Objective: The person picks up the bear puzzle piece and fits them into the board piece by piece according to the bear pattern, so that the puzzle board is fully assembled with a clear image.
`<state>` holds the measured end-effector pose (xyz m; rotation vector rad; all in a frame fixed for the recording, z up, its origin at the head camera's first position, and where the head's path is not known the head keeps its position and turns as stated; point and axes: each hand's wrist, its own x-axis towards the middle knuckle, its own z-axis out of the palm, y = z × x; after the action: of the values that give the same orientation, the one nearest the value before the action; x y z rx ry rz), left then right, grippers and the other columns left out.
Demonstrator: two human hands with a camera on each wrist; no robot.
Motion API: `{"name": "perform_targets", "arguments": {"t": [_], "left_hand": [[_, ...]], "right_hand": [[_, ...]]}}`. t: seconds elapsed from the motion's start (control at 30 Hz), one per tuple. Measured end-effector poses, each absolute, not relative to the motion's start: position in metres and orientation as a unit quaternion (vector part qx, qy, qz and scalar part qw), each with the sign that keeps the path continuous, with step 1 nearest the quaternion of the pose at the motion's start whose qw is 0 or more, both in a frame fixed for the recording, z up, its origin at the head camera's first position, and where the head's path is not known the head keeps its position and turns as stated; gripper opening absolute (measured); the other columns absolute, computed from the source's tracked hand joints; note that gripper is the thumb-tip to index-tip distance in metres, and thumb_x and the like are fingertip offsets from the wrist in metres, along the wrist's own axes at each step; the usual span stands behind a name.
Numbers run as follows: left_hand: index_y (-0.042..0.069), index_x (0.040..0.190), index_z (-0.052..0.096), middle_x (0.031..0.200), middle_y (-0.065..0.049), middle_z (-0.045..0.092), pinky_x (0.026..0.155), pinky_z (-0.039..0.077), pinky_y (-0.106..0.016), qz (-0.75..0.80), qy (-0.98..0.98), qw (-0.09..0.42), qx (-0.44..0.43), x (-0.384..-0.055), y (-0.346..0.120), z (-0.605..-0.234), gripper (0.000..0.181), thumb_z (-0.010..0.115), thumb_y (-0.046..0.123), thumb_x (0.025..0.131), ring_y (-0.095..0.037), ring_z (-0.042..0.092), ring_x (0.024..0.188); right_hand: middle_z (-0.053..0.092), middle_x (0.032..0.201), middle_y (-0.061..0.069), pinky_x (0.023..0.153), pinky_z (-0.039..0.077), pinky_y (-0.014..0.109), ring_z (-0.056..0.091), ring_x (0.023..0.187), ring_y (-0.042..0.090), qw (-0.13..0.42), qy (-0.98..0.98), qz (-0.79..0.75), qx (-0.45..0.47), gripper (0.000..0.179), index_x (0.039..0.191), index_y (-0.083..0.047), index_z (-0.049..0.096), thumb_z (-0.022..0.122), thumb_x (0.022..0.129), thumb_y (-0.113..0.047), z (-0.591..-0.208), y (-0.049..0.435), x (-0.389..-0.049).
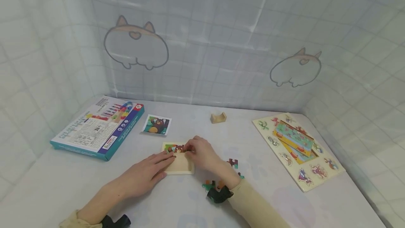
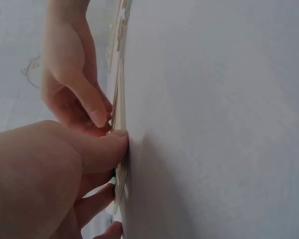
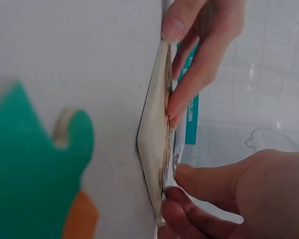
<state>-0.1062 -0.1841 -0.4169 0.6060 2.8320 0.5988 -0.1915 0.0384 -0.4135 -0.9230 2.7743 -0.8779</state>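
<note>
A shallow wooden puzzle tray (image 1: pixel 178 167) lies on the table, with bear-picture puzzle pieces (image 1: pixel 172 148) along its far side. My left hand (image 1: pixel 143 172) holds the tray at its near left corner, thumb against the front edge and fingers reaching over the inside. At the far right corner, my right hand (image 1: pixel 202 153) pinches a puzzle piece between thumb and curled fingers, mostly hidden by the fingertips. The left wrist view shows the left thumb (image 2: pixel 112 147) on the tray wall; in the right wrist view the right thumb (image 3: pixel 199 181) is close above the tray.
Loose puzzle pieces (image 1: pixel 233 163) lie beside and under the right forearm. A bear picture card (image 1: pixel 157 125) and a boxed set (image 1: pixel 98 127) are at the left. A small wooden block (image 1: pixel 218 117) stands behind; a board with animal pictures (image 1: pixel 297 171) lies at the right.
</note>
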Motion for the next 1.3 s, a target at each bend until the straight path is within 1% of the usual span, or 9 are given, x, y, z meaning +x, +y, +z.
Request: {"name": "perform_targets", "arguments": {"t": [0.1, 0.23, 0.33, 0.47, 0.63, 0.87, 1.1, 1.3], "left_hand": [[0.018, 0.152, 0.045, 0.158, -0.004, 0.041, 0.114, 0.037, -0.058, 0.199, 0.953, 0.093, 0.208, -0.106, -0.183, -0.417, 0.055, 0.06, 0.03, 0.1, -0.032, 0.037, 0.146], [0.019, 0.152, 0.044, 0.158, -0.002, 0.04, 0.115, 0.035, -0.057, 0.199, 0.952, 0.09, 0.213, -0.106, -0.181, -0.416, 0.055, 0.06, 0.03, 0.101, -0.031, 0.035, 0.147], [0.019, 0.152, 0.044, 0.159, -0.002, 0.04, 0.117, 0.033, -0.057, 0.199, 0.952, 0.087, 0.217, -0.106, -0.181, -0.415, 0.055, 0.059, 0.03, 0.101, -0.03, 0.034, 0.148], [0.019, 0.152, 0.044, 0.159, -0.002, 0.04, 0.116, 0.034, -0.057, 0.199, 0.952, 0.084, 0.218, -0.105, -0.182, -0.414, 0.055, 0.059, 0.03, 0.101, -0.03, 0.035, 0.148], [0.018, 0.152, 0.044, 0.159, -0.002, 0.04, 0.115, 0.035, -0.057, 0.2, 0.952, 0.085, 0.214, -0.105, -0.184, -0.414, 0.054, 0.059, 0.03, 0.101, -0.031, 0.035, 0.147], [0.019, 0.152, 0.044, 0.159, -0.002, 0.039, 0.116, 0.034, -0.057, 0.195, 0.956, 0.088, 0.202, -0.106, -0.184, -0.416, 0.053, 0.058, 0.03, 0.102, -0.031, 0.034, 0.148], [0.019, 0.152, 0.044, 0.159, -0.001, 0.039, 0.117, 0.033, -0.057, 0.199, 0.955, 0.09, 0.202, -0.107, -0.182, -0.419, 0.054, 0.058, 0.031, 0.101, -0.03, 0.033, 0.148], [0.019, 0.152, 0.045, 0.159, -0.001, 0.039, 0.116, 0.033, -0.058, 0.204, 0.954, 0.092, 0.199, -0.107, -0.182, -0.418, 0.055, 0.059, 0.031, 0.101, -0.03, 0.034, 0.148]], "right_hand": [[0.066, 0.098, 0.003, 0.079, 0.052, 0.023, 0.061, 0.09, 0.014, 0.049, 0.901, -0.296, -0.313, 0.013, 0.106, -0.007, 0.073, 0.066, 0.095, -0.006, -0.411, 0.047, -0.187], [0.069, 0.108, 0.006, 0.088, 0.055, 0.033, 0.064, 0.1, 0.019, 0.046, 0.887, -0.323, -0.328, 0.021, 0.115, -0.006, 0.07, 0.063, 0.096, -0.002, -0.405, 0.066, -0.182], [0.069, 0.112, 0.009, 0.094, 0.055, 0.043, 0.065, 0.105, 0.022, 0.036, 0.879, -0.343, -0.328, 0.023, 0.117, -0.004, 0.068, 0.063, 0.095, 0.0, -0.403, 0.087, -0.182], [0.069, 0.114, 0.008, 0.096, 0.053, 0.047, 0.064, 0.107, 0.023, 0.035, 0.874, -0.361, -0.323, 0.024, 0.119, -0.004, 0.067, 0.066, 0.095, -0.003, -0.408, 0.116, -0.185], [0.069, 0.113, 0.004, 0.095, 0.053, 0.046, 0.063, 0.107, 0.022, 0.042, 0.872, -0.369, -0.319, 0.025, 0.119, -0.008, 0.067, 0.07, 0.094, -0.012, -0.414, 0.144, -0.183], [0.069, 0.108, 0.0, 0.09, 0.055, 0.036, 0.063, 0.101, 0.018, 0.034, 0.87, -0.368, -0.327, 0.027, 0.115, -0.01, 0.069, 0.076, 0.09, -0.015, -0.426, 0.163, -0.188], [0.065, 0.111, -0.008, 0.094, 0.052, 0.036, 0.059, 0.107, 0.014, 0.057, 0.88, -0.341, -0.326, 0.031, 0.109, -0.017, 0.071, 0.082, 0.083, -0.031, -0.426, 0.169, -0.192], [0.063, 0.115, -0.01, 0.094, 0.05, 0.036, 0.055, 0.11, 0.014, 0.071, 0.881, -0.333, -0.327, 0.031, 0.106, -0.019, 0.071, 0.084, 0.081, -0.032, -0.425, 0.17, -0.192]]}}
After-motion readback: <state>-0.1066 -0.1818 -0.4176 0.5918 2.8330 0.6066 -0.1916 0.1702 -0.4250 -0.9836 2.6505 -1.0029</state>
